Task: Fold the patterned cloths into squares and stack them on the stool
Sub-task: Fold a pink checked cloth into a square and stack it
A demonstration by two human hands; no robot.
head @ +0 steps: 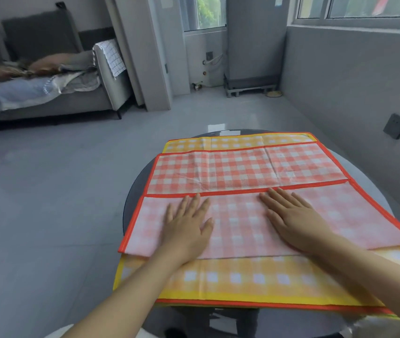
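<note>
While the red checked cloth [247,172] lies half-folded, left hand [186,228] and right hand [294,220] press it flat-fingered, grasping nothing.

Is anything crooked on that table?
Yes. The red checked cloth has its near half folded over unevenly: the flap's right end slants and sticks out past the yellow checked cloth beneath it.

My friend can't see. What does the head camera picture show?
Two open hands, the left hand and the right hand, press flat on the folded-over near half of a red checked cloth. It lies on a yellow checked cloth spread over a round dark table. A grey sofa stands behind on the left.
</note>
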